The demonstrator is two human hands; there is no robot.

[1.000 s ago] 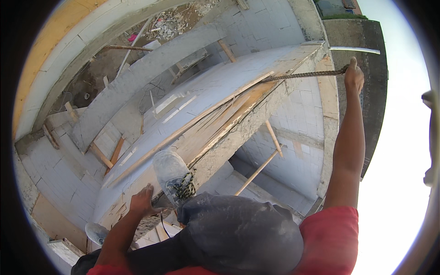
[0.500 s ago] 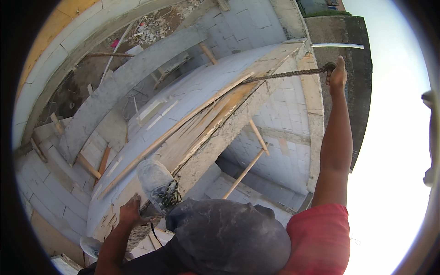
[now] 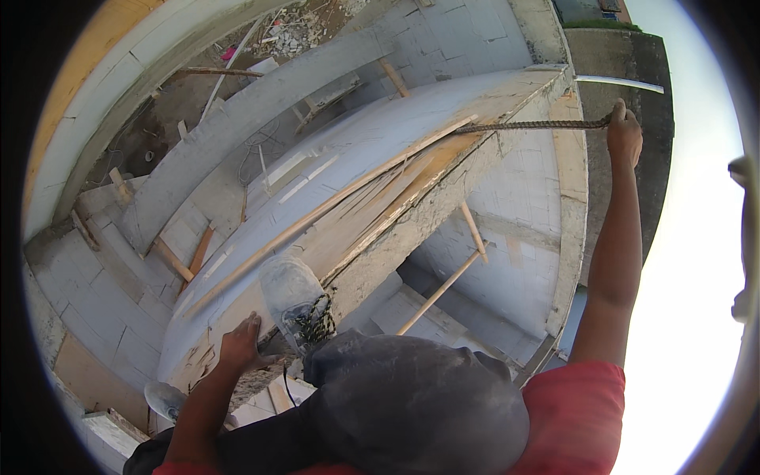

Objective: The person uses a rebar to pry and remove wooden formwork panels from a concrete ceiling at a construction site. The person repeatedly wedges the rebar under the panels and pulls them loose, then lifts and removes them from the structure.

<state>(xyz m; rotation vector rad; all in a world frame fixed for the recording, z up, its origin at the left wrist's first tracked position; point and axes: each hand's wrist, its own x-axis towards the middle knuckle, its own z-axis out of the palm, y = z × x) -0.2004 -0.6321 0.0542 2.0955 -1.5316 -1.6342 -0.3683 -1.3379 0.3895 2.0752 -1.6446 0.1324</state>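
Observation:
Stretched far out to the right, my right hand (image 3: pixel 625 136) is closed around the end of a dark ribbed rod (image 3: pixel 538 124), which looks like rebar. The rod's other end reaches a long wooden batten (image 3: pixel 332 214) lying along the top of a beam (image 3: pixel 372 273). My left hand (image 3: pixel 244 345) rests on the boarded beam top near my shoe, thumb and fingers apart, holding nothing I can see. A dusty grey shoe (image 3: pixel 289 286) of mine stands on the beam, and my dark-clothed knee (image 3: pixel 419 388) hides part of it.
Below on the right, wooden props (image 3: pixel 445 286) stand in a drop between block walls. A curved concrete beam (image 3: pixel 261 103) spans the lower area at left. Rubble (image 3: pixel 297 32) lies at the far left, and a white pipe (image 3: pixel 621 81) sticks out beyond the beam's far end.
The whole view has shifted, so the scene sits farther right and slightly lower. My right hand still grips the rod, which looks straighter and more level. My left hand stays on the beam.

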